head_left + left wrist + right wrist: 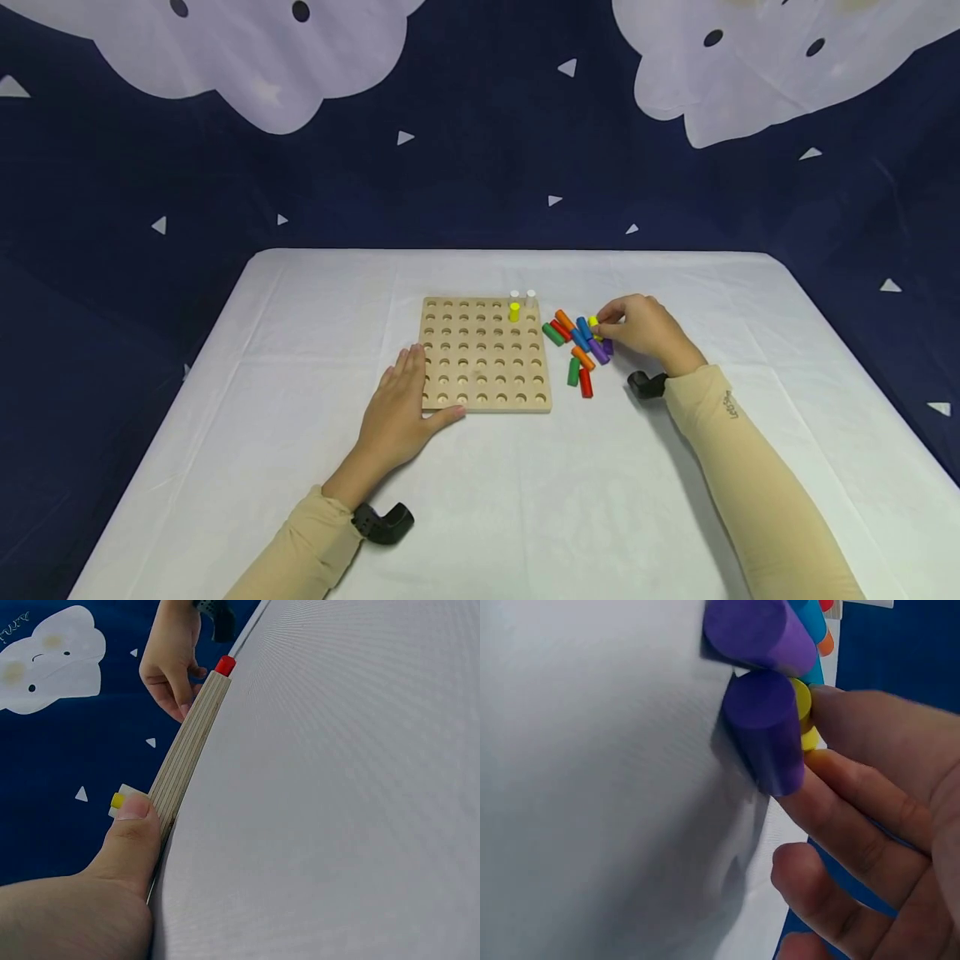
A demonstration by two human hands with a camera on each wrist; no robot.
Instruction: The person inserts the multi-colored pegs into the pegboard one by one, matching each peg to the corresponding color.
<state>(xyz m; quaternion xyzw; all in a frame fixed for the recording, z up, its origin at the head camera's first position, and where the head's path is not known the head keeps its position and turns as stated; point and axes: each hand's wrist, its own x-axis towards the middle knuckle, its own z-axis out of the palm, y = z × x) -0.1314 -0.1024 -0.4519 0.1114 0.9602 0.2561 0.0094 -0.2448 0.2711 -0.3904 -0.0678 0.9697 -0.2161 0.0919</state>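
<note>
A wooden pegboard (491, 354) with rows of round holes lies on the table. Two white pegs (531, 298) stand in its back row near the right corner, and a yellow peg (513, 313) stands just in front of them. My left hand (395, 414) rests along the board's left edge, fingers straight, thumb (133, 817) against the front edge. To the right of the board, my right hand (647, 327) pinches a yellow peg (803, 701) between thumb and forefinger. Another yellow peg lies partly hidden there. Two purple pegs (763, 735) lie right beside these fingertips.
Loose green (573, 372), red (586, 383), orange (582, 358) and blue pegs (580, 340) lie in a pile between the board and my right hand. A white cloth (487, 500) covers the table. Behind it hangs a dark blue curtain (480, 183) with clouds.
</note>
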